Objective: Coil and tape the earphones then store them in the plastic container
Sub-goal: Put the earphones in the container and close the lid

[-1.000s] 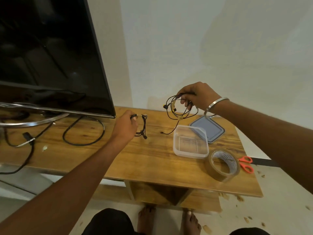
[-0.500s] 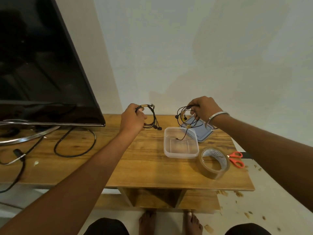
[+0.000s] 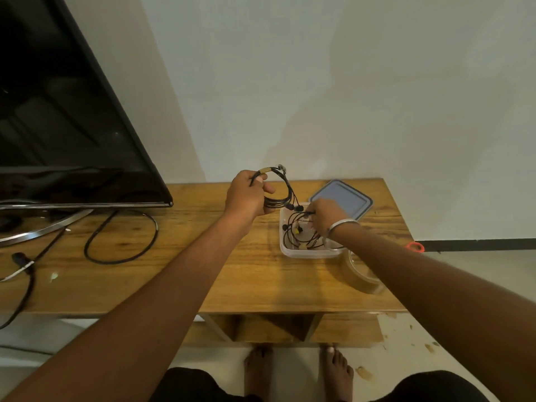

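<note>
Your right hand (image 3: 324,217) sets one coil (image 3: 300,235) into the plastic container (image 3: 307,253) (fingers seemingly pinching it); your left hand (image 3: 246,198) grips the taped coil (image 3: 280,188) beside it, waiting to go in.

A plain pale wall (image 3: 319,82) rises behind a wooden table (image 3: 179,274) with open cubbies under its top. A big dark television (image 3: 58,117) stands at the table's left end on a curved metal foot, black cables (image 3: 121,239) looping beside it. The floor (image 3: 478,285) is light and littered with small scraps, with a dark skirting strip (image 3: 478,244) along the wall.
</note>
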A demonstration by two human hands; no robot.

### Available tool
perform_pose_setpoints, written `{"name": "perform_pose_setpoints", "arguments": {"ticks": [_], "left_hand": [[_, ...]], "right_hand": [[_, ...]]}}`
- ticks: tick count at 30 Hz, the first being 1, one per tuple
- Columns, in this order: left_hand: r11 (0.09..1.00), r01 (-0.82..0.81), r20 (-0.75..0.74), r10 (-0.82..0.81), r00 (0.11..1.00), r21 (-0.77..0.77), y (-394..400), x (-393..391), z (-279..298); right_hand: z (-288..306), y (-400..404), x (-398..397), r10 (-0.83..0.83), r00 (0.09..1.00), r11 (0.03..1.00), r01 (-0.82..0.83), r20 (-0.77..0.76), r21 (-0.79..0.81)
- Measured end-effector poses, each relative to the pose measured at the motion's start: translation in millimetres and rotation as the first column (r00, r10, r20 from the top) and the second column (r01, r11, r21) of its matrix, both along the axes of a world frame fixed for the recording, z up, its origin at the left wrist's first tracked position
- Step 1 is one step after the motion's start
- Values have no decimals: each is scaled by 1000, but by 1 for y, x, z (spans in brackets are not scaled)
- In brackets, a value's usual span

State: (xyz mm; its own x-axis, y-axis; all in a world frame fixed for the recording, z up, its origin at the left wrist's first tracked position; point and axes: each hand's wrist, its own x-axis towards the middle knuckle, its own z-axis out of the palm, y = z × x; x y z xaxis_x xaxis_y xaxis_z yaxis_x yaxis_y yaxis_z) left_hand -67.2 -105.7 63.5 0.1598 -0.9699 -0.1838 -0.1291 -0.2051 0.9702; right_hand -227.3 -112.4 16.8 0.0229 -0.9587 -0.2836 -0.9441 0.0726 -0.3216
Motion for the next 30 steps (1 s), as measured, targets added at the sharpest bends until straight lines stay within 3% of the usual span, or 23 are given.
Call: {"name": "perform_pose_setpoints", "arguments": {"ticks": [4,15,20,23,30], "left_hand": [[1000,22,2,-22,1000,12,2,-5,-4],[998,51,43,-52,998,28,7,-18,-7],[991,123,47,-126,991,61,8,-31,-9],[971,205,58,-213,975,122,10,-41,-15],[946,253,290,-305,907,203,6,-58,-53]], "right_hand": [[-5,5,2,44,993,999,-46,-112,-15],[7,15,-15,86,995,993,-90,-46,-80],[19,15,-34,-93,977,963,138,193,-231],[22,14,-47,-155,954,933,227,258,-280],[13,13,-76,-212,914,872,337,345,-355]]}}
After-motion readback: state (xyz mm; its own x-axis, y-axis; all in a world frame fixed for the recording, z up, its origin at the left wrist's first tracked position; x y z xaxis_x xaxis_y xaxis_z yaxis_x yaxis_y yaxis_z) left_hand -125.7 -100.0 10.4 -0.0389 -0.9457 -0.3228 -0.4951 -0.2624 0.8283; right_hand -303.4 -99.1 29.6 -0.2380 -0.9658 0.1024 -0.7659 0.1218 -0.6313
